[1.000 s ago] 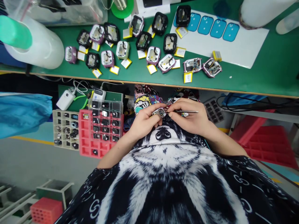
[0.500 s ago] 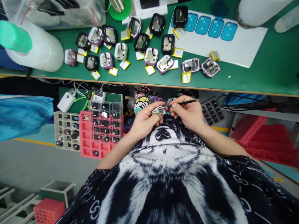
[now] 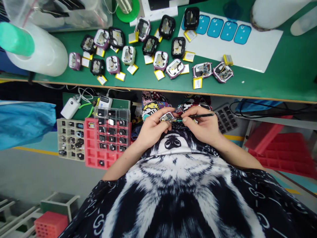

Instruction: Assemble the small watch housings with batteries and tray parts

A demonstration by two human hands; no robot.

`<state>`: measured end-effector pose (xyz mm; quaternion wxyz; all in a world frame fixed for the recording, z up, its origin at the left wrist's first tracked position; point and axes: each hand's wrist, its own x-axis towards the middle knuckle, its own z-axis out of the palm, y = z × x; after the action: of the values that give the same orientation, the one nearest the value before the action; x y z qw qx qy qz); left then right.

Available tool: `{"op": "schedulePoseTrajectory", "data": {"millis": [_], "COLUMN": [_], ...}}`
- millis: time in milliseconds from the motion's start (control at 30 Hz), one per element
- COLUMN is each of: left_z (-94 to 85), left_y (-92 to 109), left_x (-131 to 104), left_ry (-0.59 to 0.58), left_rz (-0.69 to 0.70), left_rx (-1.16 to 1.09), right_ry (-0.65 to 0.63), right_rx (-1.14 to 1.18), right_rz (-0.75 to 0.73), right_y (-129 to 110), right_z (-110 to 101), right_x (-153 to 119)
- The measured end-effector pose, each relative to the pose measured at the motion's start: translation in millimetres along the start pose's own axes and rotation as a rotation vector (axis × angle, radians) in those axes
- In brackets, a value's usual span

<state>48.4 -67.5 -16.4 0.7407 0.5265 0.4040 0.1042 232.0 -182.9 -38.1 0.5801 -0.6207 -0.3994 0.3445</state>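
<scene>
Above my lap, my left hand (image 3: 155, 128) pinches a small watch case (image 3: 167, 116) between thumb and fingers, its circuit board facing up. My right hand (image 3: 203, 125) is closed around dark tweezers (image 3: 204, 115), whose tips point left at the case's right edge. A thin greenish strip (image 3: 177, 120) shows between the case and my right fingertips; what it is and whether the tweezers grip it, I cannot tell. On the green bench ahead lie several watch cases with yellow-edged batteries, including two purple ones (image 3: 202, 70) with boards showing.
The bench edge (image 3: 153, 90) runs just beyond my hands. A white bottle with a green cap (image 3: 37, 49) stands at left. Below it sit a red parts tray (image 3: 91, 152) and a beige tray (image 3: 71, 140). Blue adhesive pieces (image 3: 215, 27) lie on a white sheet.
My right hand and the tweezers have shifted slightly right and down, away from the watch case. More of the case and the greenish strip now shows. My left hand has hardly moved.
</scene>
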Motion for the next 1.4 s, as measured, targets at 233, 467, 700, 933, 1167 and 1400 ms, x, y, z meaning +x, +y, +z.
{"op": "schedulePoseTrajectory", "data": {"millis": [233, 467, 700, 933, 1167, 1400], "left_z": [0.2, -2.7, -3.4, -5.1, -9.2, 10.1], "left_y": [3.4, -2.8, -4.9, -5.3, -0.2, 8.7], "left_x": [-0.9, 0.0, 3.4, 3.6, -1.2, 10.2], "left_ry": [-0.001, -0.044, -0.086, -0.097, -0.083, -0.057], "left_rz": [-0.002, -0.019, -0.115, -0.109, 0.030, 0.399], "left_rx": [0.014, -0.051, -0.314, -0.312, 0.093, 0.337], "right_ry": [-0.006, -0.070, -0.171, -0.202, -0.045, -0.165], "right_rx": [-0.048, 0.277, 0.570, 0.746, 0.199, -0.196], "right_rz": [-0.087, 0.208, 0.360, 0.343, -0.039, -0.020], "right_y": [0.4, 6.8, 23.9, 17.3, -4.4, -4.9], "right_z": [-1.4, -2.9, -4.3, -8.7, -18.4, -13.7], "right_x": [0.1, 3.0, 4.1, 6.4, 3.6, 4.7]}}
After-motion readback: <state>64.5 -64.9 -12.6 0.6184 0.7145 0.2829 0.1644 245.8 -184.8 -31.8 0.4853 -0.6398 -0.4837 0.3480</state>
